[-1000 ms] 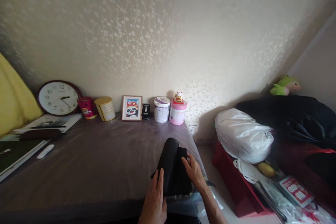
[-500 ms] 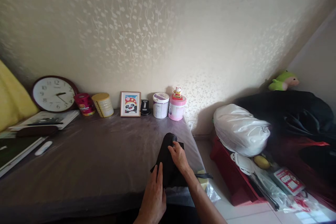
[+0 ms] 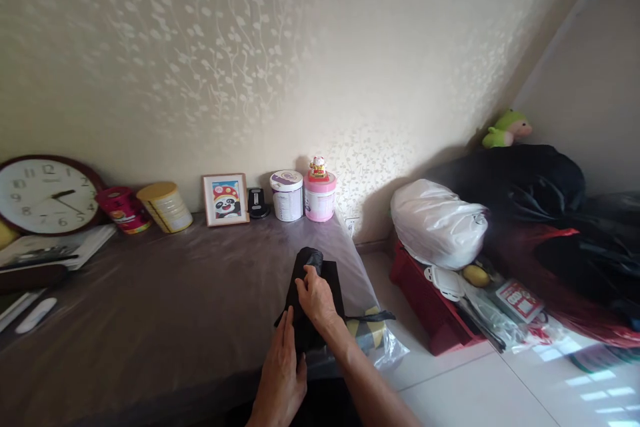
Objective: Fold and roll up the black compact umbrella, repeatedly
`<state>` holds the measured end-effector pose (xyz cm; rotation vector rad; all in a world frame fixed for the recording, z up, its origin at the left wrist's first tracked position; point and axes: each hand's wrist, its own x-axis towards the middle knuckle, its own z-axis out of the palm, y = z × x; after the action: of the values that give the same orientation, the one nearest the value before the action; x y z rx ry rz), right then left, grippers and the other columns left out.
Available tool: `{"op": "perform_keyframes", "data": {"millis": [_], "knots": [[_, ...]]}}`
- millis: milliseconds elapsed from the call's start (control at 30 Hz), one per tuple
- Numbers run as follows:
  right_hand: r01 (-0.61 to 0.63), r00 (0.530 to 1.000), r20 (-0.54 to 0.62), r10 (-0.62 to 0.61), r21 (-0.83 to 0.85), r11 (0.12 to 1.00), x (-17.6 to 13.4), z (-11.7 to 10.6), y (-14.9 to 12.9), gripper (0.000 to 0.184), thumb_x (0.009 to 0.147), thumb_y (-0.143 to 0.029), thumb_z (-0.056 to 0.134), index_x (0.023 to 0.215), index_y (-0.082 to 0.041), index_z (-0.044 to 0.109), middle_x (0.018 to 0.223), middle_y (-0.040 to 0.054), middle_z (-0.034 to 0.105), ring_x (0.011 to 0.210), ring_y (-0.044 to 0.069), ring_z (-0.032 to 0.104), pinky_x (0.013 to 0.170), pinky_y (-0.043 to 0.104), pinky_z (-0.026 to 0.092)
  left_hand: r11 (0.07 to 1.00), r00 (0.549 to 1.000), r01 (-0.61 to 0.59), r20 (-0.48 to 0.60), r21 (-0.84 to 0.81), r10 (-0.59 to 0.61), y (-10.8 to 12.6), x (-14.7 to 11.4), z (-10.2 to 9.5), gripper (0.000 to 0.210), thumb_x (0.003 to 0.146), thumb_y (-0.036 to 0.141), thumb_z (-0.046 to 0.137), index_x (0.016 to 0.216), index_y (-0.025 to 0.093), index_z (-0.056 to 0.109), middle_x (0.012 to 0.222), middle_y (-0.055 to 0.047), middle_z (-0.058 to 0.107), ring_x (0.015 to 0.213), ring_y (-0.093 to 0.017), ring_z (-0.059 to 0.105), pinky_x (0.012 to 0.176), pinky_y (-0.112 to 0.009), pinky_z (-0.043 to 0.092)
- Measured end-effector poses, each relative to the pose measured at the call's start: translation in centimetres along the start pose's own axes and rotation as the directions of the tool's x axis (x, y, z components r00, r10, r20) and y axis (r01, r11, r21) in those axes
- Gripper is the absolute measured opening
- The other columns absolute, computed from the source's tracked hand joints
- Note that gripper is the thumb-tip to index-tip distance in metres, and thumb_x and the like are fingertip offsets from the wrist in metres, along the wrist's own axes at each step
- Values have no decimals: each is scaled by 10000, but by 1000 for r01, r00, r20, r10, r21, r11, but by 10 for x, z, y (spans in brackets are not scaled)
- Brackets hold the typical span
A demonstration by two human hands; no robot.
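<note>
A black bundle (image 3: pixel 296 293), which looks like rolled or folded dark material, lies near the front right corner of the covered table. Its far end (image 3: pixel 311 257) is rounded and slightly shiny; I cannot make out its exact kind. My left hand (image 3: pixel 283 360) rests along its near left side, fingers stretched out and close together, with the thumb apart. Across its top lies my right hand (image 3: pixel 317 297), the fingers bent and pressed onto the bundle. A flat black piece (image 3: pixel 332 280) extends from under it to the right. My right hand and forearm hide part of the bundle.
Along the wall stand a clock (image 3: pixel 47 195), tins (image 3: pixel 165 207), a picture frame (image 3: pixel 225 200) and a pink tub (image 3: pixel 320 199) with a figurine. A clear plastic bag (image 3: pixel 387 347) hangs by the table edge. A red box (image 3: pixel 425 307) and white bag (image 3: pixel 437 223) are right.
The view has turned to the right, so the table things appear further left. Both hands stay on the black bundle, with the right hand slightly shifted over its top.
</note>
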<state>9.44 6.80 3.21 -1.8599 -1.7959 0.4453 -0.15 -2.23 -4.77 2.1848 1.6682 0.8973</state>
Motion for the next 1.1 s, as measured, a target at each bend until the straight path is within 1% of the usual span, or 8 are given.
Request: {"op": "perform_keyframes", "data": {"millis": [367, 600, 700, 767, 833, 900, 1000, 1100], "knots": [[51, 994, 92, -54, 43, 998, -4, 0, -4, 230, 862, -239, 451, 1050, -170, 564, 851, 67, 705, 829, 201, 664, 669, 251, 410, 995, 997, 44, 63, -88, -39, 15, 3, -21, 684, 836, 182, 331, 1406, 209, -48, 1478, -128, 202, 1333, -239, 284, 1036, -437, 358], [116, 987, 101, -126, 101, 988, -6, -4, -1, 207, 857, -200, 451, 1025, -174, 569, 760, 30, 694, 756, 171, 662, 660, 233, 424, 997, 998, 50, 47, -52, -48, 4, 1, -12, 652, 838, 209, 339, 1410, 198, 26, 1457, -146, 246, 1331, -279, 282, 1005, -472, 386], [240, 967, 55, -250, 150, 959, -12, -6, 6, 207, 876, -197, 435, 1027, -188, 576, 785, 17, 690, 736, 141, 643, 681, 221, 438, 998, 999, 43, 23, -43, -42, -4, -1, -3, 626, 837, 218, 335, 1403, 170, 74, 1409, -177, 326, 1292, -300, 353, 959, -483, 429], [389, 920, -19, -391, 153, 908, -16, -7, 13, 217, 898, -204, 408, 1014, -201, 592, 869, 23, 689, 808, 131, 621, 755, 227, 438, 999, 999, 31, 16, -34, -30, -7, -3, 1, 618, 835, 211, 329, 1397, 146, 79, 1386, -198, 350, 1278, -305, 374, 955, -490, 431], [511, 860, -73, -506, 128, 850, -17, -6, 20, 215, 908, -228, 415, 983, -211, 616, 966, 28, 680, 959, 138, 578, 886, 265, 400, 1000, 1000, 17, 7, -20, -17, -8, -4, 3, 613, 835, 200, 328, 1391, 132, 80, 1386, -209, 344, 1280, -306, 370, 967, -496, 421], [555, 832, -79, -550, 91, 827, -15, -4, 27, 204, 904, -254, 444, 977, -219, 632, 1060, 30, 662, 1119, 156, 499, 1011, 339, 305, 1000, 1000, 21, -4, -10, -21, -7, -4, 4, 611, 834, 188, 327, 1389, 126, 80, 1389, -209, 340, 1283, -303, 364, 979, -496, 411], [545, 838, -48, -543, 46, 837, -4, 2, 32, 230, 910, -249, 432, 1022, -238, 632, 1165, 21, 623, 1241, 161, 396, 1085, 413, 165, 999, 999, 47, 0, -4, -47, -4, -3, 3, 615, 825, 180, 329, 1387, 123, 87, 1381, -196, 363, 1270, -292, 389, 992, -484, 406], [542, 840, -15, -542, 37, 840, 14, 7, 34, 254, 911, -222, 410, 1024, -245, 637, 1158, 10, 628, 1250, 146, 386, 1094, 412, 125, 998, 998, 61, 24, 15, -62, -3, -2, 1, 618, 814, 173, 326, 1383, 120, 91, 1384, -188, 365, 1262, -283, 401, 1005, -471, 396]]}}
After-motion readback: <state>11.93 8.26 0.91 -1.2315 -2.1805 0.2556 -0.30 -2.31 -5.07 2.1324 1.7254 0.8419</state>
